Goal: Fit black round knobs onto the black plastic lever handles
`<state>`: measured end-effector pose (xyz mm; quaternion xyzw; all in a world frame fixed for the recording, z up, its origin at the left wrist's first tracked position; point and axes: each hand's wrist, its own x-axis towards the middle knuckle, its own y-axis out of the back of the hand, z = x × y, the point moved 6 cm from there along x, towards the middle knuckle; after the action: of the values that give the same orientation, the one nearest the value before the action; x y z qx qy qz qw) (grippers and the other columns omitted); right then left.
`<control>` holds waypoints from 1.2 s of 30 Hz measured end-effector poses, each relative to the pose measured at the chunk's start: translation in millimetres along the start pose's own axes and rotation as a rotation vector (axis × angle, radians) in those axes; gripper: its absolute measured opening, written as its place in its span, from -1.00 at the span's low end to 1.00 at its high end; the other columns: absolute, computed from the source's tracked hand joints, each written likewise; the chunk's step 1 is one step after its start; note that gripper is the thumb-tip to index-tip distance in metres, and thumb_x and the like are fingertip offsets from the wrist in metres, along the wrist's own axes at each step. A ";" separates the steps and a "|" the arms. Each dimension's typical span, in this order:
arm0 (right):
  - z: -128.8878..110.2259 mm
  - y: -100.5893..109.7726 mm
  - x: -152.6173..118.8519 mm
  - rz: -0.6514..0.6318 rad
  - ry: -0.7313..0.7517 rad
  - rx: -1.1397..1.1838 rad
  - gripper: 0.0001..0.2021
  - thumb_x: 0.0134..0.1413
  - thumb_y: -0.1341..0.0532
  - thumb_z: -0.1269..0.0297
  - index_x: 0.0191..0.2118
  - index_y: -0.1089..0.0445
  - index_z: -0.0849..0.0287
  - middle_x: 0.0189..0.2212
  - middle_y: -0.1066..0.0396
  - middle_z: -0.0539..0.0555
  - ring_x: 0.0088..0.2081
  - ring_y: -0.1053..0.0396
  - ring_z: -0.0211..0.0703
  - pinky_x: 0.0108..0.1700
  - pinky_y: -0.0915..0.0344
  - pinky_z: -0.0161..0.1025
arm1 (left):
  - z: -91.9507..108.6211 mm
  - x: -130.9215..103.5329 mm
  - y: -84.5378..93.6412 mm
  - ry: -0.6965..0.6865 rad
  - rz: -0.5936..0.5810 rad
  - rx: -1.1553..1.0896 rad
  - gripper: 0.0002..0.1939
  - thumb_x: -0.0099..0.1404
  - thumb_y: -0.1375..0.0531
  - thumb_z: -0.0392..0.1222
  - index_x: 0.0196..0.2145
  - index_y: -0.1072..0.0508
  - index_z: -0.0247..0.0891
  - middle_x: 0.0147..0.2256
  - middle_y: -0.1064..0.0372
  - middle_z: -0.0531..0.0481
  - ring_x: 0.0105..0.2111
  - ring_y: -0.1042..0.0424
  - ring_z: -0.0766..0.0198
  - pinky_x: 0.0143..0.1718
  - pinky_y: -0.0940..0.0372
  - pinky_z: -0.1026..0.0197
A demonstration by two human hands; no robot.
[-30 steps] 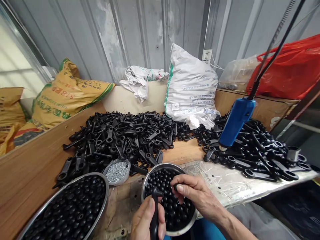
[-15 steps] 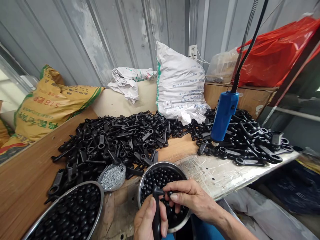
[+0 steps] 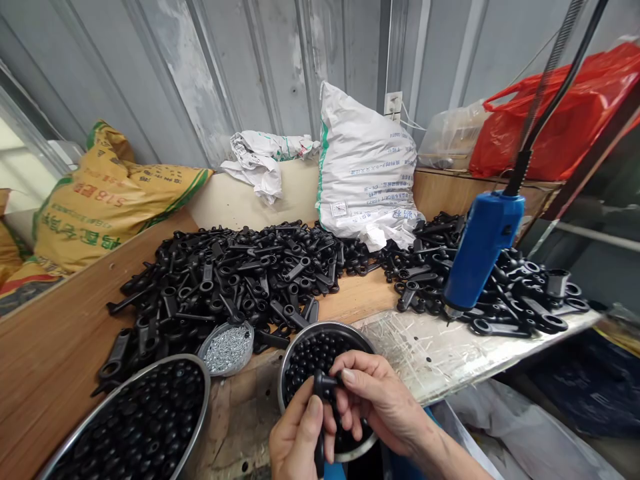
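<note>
At the bottom centre of the frame I see both hands meeting over the steel bowl (image 3: 293, 350) of small black knobs. My left hand (image 3: 295, 440) is clenched around a black plastic handle (image 3: 320, 427), held upright; most of its shaft is hidden behind the fingers and the lower end is cut off near the frame edge, so I cannot make out its full length. Only its rounded top end shows, dark and matte. My right hand (image 3: 373, 400) is pinching at that top end with thumb and fingertips; whether a knob sits between them I cannot tell, since the fingers cover the spot.

A larger bowl (image 3: 200, 400) of the same black knobs is cut off at the lower left. Just above it sits a small dish of silvery screws (image 3: 227, 347). A heap of black handles (image 3: 240, 280) spreads across the wooden surface (image 3: 60, 347) in the middle. A blue power tool (image 3: 480, 250) hangs at the right, tip down.
</note>
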<state>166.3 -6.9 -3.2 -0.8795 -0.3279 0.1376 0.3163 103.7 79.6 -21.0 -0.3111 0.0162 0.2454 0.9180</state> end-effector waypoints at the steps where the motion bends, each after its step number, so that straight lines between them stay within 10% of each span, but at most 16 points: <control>1: 2.9 -1.9 1.5 0.004 -0.007 0.032 -0.74 -0.11 -0.30 0.20 -0.40 -0.33 0.32 -0.69 -0.35 0.03 -0.71 -0.28 -0.34 -0.75 -0.19 -0.51 | -0.5 0.8 2.3 -0.010 0.028 -0.005 -0.67 -0.10 -0.34 -0.03 -0.33 -0.54 -0.18 -0.70 -0.27 0.07 -0.75 -0.14 0.50 -0.73 0.00 0.46; 9: 15.6 -8.1 9.6 0.032 -0.020 0.104 -0.71 -0.10 -0.29 0.16 -0.43 -0.29 0.31 -0.73 -0.33 0.00 -0.77 -0.23 -0.37 -0.80 -0.14 -0.54 | 6.5 3.6 15.4 -0.150 0.196 0.133 -0.58 -0.18 -0.37 0.01 -0.30 -0.54 -0.15 -0.67 -0.35 0.09 -0.72 -0.19 0.49 -0.74 -0.06 0.48; 15: 20.1 -6.6 9.8 0.088 -0.031 0.112 -0.70 -0.12 -0.30 0.15 -0.45 -0.27 0.30 -0.74 -0.32 -0.02 -0.78 -0.22 -0.38 -0.81 -0.13 -0.54 | 13.5 0.8 19.8 -0.333 0.216 0.330 -0.62 -0.10 -0.33 0.02 -0.27 -0.52 -0.11 -0.24 -0.49 0.04 -0.18 -0.40 0.16 -0.09 -0.26 0.22; 26: 13.8 -4.2 1.8 0.164 -0.035 0.056 -0.70 -0.18 -0.32 0.15 -0.47 -0.30 0.30 -0.77 -0.28 -0.04 -0.78 -0.19 -0.39 -0.82 -0.07 -0.55 | 29.8 -14.5 -1.6 -0.760 0.140 0.468 -0.65 -0.01 -0.26 -0.37 -0.24 -0.50 -0.02 -0.43 -0.49 0.05 -0.48 -0.41 0.23 -0.50 -0.29 0.30; 36: 5.4 7.4 1.1 0.100 -0.089 -0.118 -0.69 -0.11 -0.27 0.11 -0.50 -0.28 0.29 -0.76 -0.26 -0.05 -0.79 -0.13 -0.43 -0.81 0.01 -0.55 | 14.0 7.0 6.1 -0.461 0.002 0.442 -0.71 0.00 -0.28 -0.17 -0.24 -0.50 -0.05 -0.23 -0.48 0.05 -0.24 -0.42 0.19 -0.14 -0.25 0.29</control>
<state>168.3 -8.0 -12.1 -0.9050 -0.3047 0.1728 0.2415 105.4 94.9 -14.4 -0.0403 -0.1391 0.3011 0.9425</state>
